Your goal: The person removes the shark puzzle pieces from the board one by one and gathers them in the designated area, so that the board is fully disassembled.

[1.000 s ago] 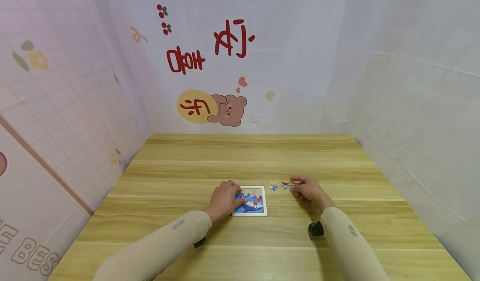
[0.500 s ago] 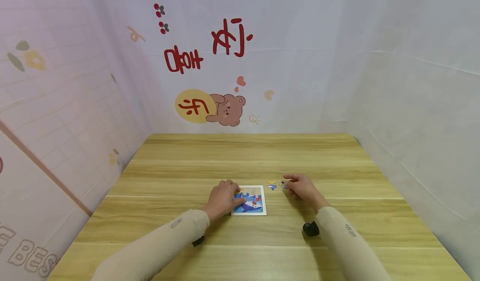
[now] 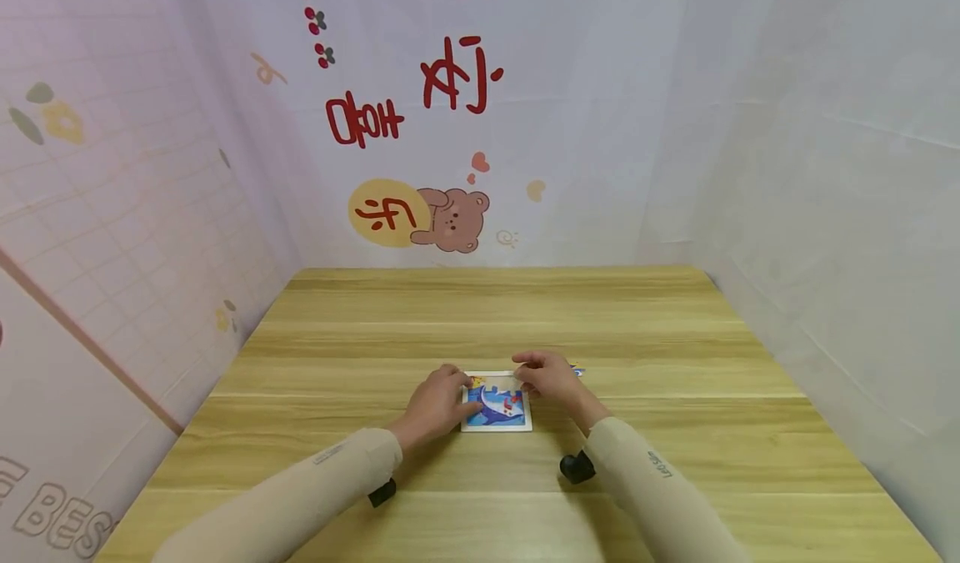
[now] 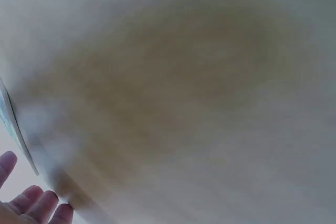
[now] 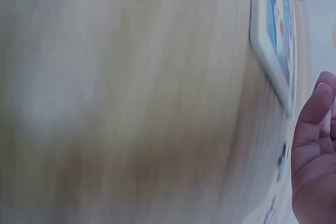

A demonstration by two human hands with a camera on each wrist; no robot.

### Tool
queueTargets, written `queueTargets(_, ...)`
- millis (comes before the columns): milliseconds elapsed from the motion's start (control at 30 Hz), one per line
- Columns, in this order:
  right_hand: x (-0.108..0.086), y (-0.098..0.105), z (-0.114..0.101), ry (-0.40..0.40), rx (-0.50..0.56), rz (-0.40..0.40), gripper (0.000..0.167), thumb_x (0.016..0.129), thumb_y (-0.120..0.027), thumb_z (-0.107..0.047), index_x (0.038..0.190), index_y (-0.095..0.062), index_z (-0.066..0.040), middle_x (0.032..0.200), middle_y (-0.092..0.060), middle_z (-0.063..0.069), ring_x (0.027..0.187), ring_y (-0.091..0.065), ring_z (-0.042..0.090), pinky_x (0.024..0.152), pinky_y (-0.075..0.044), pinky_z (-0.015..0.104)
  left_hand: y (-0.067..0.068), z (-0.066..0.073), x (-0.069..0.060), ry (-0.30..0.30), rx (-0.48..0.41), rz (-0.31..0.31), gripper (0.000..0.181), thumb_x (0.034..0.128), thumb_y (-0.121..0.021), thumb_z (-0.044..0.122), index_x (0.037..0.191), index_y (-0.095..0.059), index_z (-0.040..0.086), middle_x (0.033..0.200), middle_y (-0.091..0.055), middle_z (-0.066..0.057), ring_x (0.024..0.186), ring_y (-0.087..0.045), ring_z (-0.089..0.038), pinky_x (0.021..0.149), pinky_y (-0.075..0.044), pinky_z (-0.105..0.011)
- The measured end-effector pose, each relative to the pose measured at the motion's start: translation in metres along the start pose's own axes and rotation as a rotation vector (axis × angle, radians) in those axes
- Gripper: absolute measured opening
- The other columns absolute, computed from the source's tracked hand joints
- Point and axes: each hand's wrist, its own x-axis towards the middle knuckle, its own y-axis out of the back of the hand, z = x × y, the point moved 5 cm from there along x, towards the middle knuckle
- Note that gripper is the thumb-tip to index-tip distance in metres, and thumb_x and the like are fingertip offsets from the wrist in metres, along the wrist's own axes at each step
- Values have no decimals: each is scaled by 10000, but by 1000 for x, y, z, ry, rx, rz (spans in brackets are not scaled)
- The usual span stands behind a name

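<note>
In the head view a white-framed puzzle (image 3: 497, 428) with a blue whale picture lies on the table. My left hand (image 3: 435, 403) rests at its left side, thumb over the picture and fingers at the upper left corner, loosely bent. My right hand (image 3: 551, 379) is over the upper right corner, thumb and fingertips pinched together on what looks like a small puzzle piece, mostly hidden. A loose piece (image 3: 577, 369) shows just right of that hand. The right wrist view has the frame (image 5: 270, 66), the pinched right hand (image 5: 315, 156) and loose pieces (image 5: 282, 163) on the table.
The wooden table (image 3: 495, 313) meets a patterned cloth wall (image 3: 600, 129) at the back, with more cloth at both sides. Dark wrist cameras hang under both sleeves. Much of the left wrist view is blurred.
My right hand has moved left from the loose pieces to the frame's upper right corner, covering some pieces. My left hand has shifted slightly left, with its thumb drawn back across the picture.
</note>
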Motion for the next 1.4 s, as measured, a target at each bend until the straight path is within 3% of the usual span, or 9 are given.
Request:
queueTargets(233,1,-25,-5,-1,-15,-3,278,941,-636,-42,1208,-658,32,841,-636,81,653,-578,165,577,-487,258,4,-2,-14,-58,-21,27,361,899,-743,293,1119,-699,9,1158,-616,-152,1060,-600,-330,924,-471,-500)
queueTargets(633,-1,-45,-4,-46,-60,-34,259,957,-644,-88,1196,-674,6,879,-652,53,689,-565,154,600,-482,253,-2,-1,-15,-77,52,45,335,894,-746,317,1098,-735,51,1110,-631,-123,1005,-596,-304,872,-486,-492)
queueTargets(900,0,-48,-4,-46,-99,-48,256,947,-645,-78,1183,-689,9,811,-636,48,665,-548,141,591,-465,245,-5,-2,-15,-26,52,81,299,874,-759,366,995,-738,94,1070,-634,-84,988,-590,-279,848,-474,-481)
queueTargets(1067,0,-48,-6,-23,-123,-47,258,933,-641,-53,1175,-696,19,781,-630,33,622,-534,122,562,-459,240,-6,0,-13,13,54,69,305,863,-768,371,979,-728,92,1051,-621,-73,981,-583,-276,841,-471,-484)
queueTargets(1400,1,-50,-5,-19,-141,-76,261,926,-644,-37,1174,-692,28,781,-603,29,618,-516,129,569,-449,240,-8,2,-11,26,77,61,316,863,-765,394,955,-701,99,957,-580,-40,881,-540,-230,743,-449,-422)
